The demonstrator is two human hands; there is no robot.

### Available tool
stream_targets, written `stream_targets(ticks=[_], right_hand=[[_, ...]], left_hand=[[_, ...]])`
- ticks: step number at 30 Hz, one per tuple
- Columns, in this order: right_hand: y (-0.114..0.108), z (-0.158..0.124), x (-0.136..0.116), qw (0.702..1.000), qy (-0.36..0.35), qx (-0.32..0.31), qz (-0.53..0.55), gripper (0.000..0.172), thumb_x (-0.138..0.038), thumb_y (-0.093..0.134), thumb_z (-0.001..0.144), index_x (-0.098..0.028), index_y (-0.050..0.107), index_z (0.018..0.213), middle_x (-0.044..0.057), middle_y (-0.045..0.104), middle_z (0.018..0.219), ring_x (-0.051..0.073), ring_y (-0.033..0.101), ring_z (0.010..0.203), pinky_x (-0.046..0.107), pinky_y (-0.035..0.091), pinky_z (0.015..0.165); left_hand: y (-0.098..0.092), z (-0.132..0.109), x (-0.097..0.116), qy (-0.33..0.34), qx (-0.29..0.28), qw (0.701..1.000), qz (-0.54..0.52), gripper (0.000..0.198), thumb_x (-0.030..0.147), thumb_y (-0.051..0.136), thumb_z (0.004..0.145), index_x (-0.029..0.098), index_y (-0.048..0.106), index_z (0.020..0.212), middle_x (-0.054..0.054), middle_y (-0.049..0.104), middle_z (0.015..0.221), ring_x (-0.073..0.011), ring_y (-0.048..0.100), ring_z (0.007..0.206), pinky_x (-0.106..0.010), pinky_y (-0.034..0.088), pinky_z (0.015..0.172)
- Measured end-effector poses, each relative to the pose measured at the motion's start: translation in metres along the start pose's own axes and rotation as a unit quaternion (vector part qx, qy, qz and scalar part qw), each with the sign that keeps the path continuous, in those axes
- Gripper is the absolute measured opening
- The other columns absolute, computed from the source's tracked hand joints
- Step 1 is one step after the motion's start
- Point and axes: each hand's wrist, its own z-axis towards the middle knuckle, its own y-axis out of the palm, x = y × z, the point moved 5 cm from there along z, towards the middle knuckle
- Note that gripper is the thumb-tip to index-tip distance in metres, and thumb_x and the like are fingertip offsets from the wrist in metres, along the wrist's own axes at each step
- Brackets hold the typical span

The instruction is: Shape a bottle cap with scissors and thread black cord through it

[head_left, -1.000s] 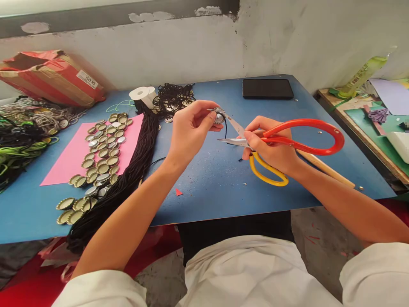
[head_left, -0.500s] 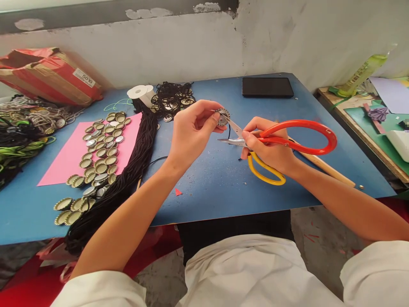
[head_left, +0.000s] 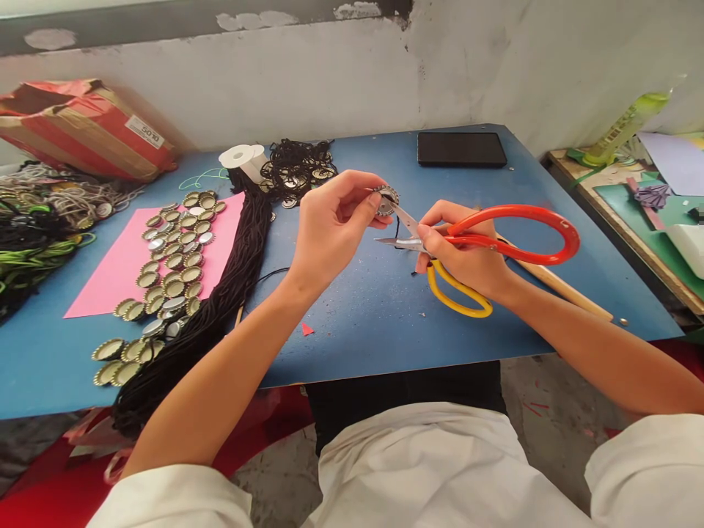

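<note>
Between its thumb and fingers, my left hand (head_left: 338, 220) pinches a bottle cap (head_left: 388, 204) above the table. My right hand (head_left: 459, 246) grips a pair of scissors (head_left: 517, 213) with one red and one yellow handle, its fingers near the pivot and the blades spread. One blade's tip reaches the cap; I cannot tell whether it goes through it. A short black cord (head_left: 397, 227) hangs by the blades. Left of my left forearm lie a long bundle of black cords (head_left: 242, 249) and many loose bottle caps (head_left: 173, 262), partly on pink paper (head_left: 104, 282).
On the blue table (head_left: 352, 345) are a white spool (head_left: 242, 160), a heap of corded caps (head_left: 297, 172), a phone (head_left: 460, 149), a wooden stick (head_left: 566, 290) and a red scrap (head_left: 307, 330). A red box (head_left: 88, 132) stands back left. A second table adjoins at right.
The bottle cap in my left hand has turned slightly against the scissor tip, showing more of its hollow side. Both hands stay almost in place.
</note>
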Motion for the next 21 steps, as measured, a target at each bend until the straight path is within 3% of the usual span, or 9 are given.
stream_targets(ticks=[5,15,21], right_hand=[[0.000,0.000,-0.003,1.000,-0.005,0.004,-0.003,0.027,-0.042,0.073,0.110,-0.029,0.064,0.087,-0.007,0.073,0.060,0.016,0.070,0.050,0.030,0.052,0.053],[0.000,0.000,-0.003,1.000,0.020,0.009,0.002,0.027,-0.044,0.071,0.109,-0.029,0.064,0.088,-0.007,0.074,0.057,0.017,0.069,0.047,0.032,0.053,0.052],[0.002,0.000,-0.003,1.000,0.027,0.005,-0.002,0.028,-0.045,0.073,0.108,-0.029,0.064,0.086,-0.006,0.074,0.058,0.018,0.071,0.051,0.033,0.055,0.055]], left_hand=[[0.000,-0.001,0.002,0.026,-0.004,0.999,0.022,0.008,0.028,0.073,0.107,0.022,0.079,0.107,-0.003,0.084,0.096,-0.0171,0.085,0.083,-0.030,0.075,0.082],[0.000,-0.010,0.006,0.125,0.004,0.978,0.164,0.021,0.031,0.066,0.111,0.024,0.084,0.118,-0.004,0.087,0.106,-0.0194,0.087,0.090,-0.029,0.071,0.088],[0.003,-0.012,0.005,0.111,0.015,0.979,0.172,0.019,0.026,0.066,0.108,0.023,0.084,0.115,-0.002,0.088,0.103,-0.0183,0.087,0.089,-0.027,0.070,0.086]])
